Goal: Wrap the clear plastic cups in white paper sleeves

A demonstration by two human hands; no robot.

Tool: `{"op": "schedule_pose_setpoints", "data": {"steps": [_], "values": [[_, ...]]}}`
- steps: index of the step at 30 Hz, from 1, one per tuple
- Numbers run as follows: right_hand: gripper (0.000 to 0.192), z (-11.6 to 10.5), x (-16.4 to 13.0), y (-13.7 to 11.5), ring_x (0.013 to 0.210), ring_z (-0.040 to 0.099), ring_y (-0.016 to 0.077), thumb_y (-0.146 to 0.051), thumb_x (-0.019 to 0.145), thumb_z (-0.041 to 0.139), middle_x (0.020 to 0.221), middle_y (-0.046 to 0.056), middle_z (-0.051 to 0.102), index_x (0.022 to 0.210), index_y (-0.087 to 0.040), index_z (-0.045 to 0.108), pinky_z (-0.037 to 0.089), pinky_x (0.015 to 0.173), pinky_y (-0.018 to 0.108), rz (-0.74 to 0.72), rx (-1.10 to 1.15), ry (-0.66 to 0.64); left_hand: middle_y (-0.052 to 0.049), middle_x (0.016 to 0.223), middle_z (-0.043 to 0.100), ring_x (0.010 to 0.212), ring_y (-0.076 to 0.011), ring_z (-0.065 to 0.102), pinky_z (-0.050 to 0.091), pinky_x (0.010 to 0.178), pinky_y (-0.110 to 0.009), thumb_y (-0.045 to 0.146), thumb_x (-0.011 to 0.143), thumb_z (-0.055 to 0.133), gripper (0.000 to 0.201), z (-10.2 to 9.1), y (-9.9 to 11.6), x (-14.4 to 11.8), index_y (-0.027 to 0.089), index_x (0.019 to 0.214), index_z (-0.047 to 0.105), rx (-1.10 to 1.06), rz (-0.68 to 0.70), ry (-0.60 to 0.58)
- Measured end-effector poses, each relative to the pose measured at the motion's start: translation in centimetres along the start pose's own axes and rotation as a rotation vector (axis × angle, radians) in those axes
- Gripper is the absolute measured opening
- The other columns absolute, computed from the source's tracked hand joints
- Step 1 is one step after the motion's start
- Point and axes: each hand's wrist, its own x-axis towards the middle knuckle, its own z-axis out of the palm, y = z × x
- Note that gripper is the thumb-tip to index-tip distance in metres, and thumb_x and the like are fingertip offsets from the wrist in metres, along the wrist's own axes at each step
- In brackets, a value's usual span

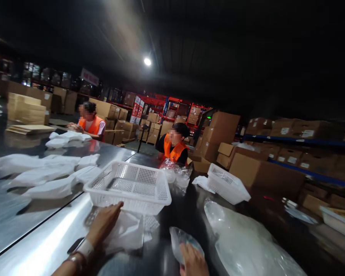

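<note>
My left hand (107, 220), with a band at its wrist, reaches over a stack of thin white plastic bags (129, 232). Its fingers look stretched out toward the near rim of a white slotted plastic basket (156, 207), slightly blurred; I cannot tell whether they touch it. At the bottom, my right hand (194, 260) has its fingers closed on a clear plastic piece (179, 239), rounded and pointed at one end; its exact kind is unclear. To the right of that hand lies a large translucent plastic bag (244, 237) with pale contents.
White wrapped bundles (51, 184) lie on the metal table (51, 234) at left. A dark phone-like object (75, 245) is by my left wrist. A smaller white basket (228, 184) stands at right. Two people in orange vests (175, 151) sit across, with cardboard boxes behind.
</note>
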Motion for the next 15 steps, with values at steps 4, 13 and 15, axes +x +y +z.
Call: {"op": "schedule_pose_setpoints", "data": {"steps": [4,13,15], "values": [[0.053,-3.2,-0.2,-1.7,0.123,0.057,0.0374,-0.013,0.071,0.061,0.124,0.012,0.067,0.123,-0.023,0.066,0.043,0.106,0.053,0.029,-0.038,-0.164,-0.008,0.105,0.072,0.099,-0.0213,0.066,0.048,0.088,-0.032,0.008,0.091,0.035,0.038,-1.9,1.0,-0.3,0.021,0.102,0.068,0.045,0.045,-0.024],[0.049,-5.5,1.1,-2.8,0.116,0.063,0.0297,-0.004,0.072,0.057,0.116,0.008,0.072,0.116,-0.023,0.068,0.045,0.105,0.048,0.047,0.097,-0.142,-0.010,0.115,0.068,0.105,-0.0197,0.065,0.049,0.089,-0.030,-0.007,0.080,0.035,0.050,-3.2,0.6,-0.5,0.017,0.117,0.060,0.098,-0.020,-0.031],[0.043,-5.2,1.1,-2.3,0.105,0.069,0.0296,-0.005,0.072,0.056,0.106,0.008,0.074,0.109,-0.023,0.070,0.052,0.096,0.045,0.047,0.163,-0.090,-0.010,0.111,0.070,0.101,-0.0205,0.067,0.050,0.088,-0.031,-0.005,0.082,0.034,0.047,-3.7,0.6,-0.6,0.017,0.114,0.060,0.098,-0.031,-0.025]]}}
